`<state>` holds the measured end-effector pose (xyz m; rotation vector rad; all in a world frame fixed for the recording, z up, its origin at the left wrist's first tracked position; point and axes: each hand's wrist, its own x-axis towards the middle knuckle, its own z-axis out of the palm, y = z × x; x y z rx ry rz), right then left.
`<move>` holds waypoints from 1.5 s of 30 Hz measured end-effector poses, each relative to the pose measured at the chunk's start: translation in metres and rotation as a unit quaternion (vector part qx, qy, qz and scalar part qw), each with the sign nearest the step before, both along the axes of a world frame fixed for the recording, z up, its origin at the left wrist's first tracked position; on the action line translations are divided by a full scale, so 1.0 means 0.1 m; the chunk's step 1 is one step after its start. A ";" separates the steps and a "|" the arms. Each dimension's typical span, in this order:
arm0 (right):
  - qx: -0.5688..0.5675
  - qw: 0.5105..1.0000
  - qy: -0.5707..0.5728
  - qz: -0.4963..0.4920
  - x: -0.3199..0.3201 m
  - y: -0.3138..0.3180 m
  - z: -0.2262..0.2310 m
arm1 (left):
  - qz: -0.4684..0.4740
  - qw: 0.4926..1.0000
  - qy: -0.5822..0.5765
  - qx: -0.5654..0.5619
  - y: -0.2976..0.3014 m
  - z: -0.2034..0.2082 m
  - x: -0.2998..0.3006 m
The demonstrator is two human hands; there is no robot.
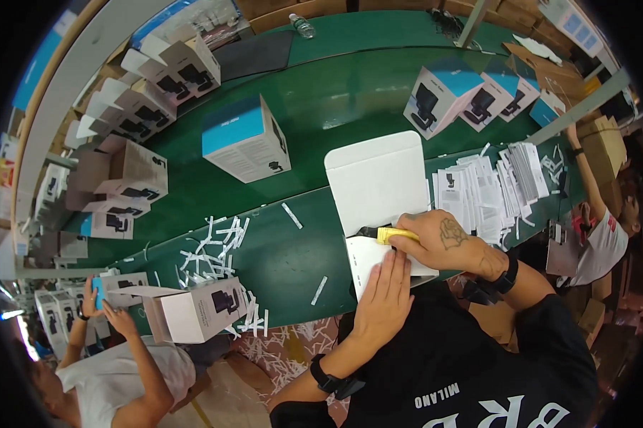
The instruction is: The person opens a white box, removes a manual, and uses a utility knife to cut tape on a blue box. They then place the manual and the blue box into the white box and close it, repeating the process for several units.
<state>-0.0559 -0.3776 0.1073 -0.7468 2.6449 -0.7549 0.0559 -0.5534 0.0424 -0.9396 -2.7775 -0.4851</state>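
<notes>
A white carton (378,178) stands in front of me at the table's near edge, its large top flap raised and leaning away. My right hand (439,239) is closed around a yellow box cutter (395,235). Its dark tip points left and lies at the crease between the raised flap and the carton's near white panel. On that panel my left hand (384,299) rests flat, fingers stretched forward and close below the cutter. Whether the blade touches the cardboard is hard to make out.
Stacked leaflets (471,196) lie right of the carton, paper strips (214,253) to the left. Blue-topped boxes (247,135) stand farther back, with open boxes (140,171) at left. One person (132,371) handles a box at lower left; another (592,242) reaches in at right.
</notes>
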 end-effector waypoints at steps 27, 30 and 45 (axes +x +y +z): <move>0.049 0.977 -0.203 0.044 -0.16 -0.37 0.05 | -0.014 0.986 0.096 0.138 -0.10 -0.42 0.05; 0.008 0.970 -0.240 0.051 -0.19 -0.42 -0.03 | -0.018 0.984 0.111 0.140 -0.13 -0.45 0.03; -0.005 0.996 0.065 0.065 -0.13 -0.86 -0.35 | -0.029 0.981 0.102 0.161 -0.16 -0.43 0.02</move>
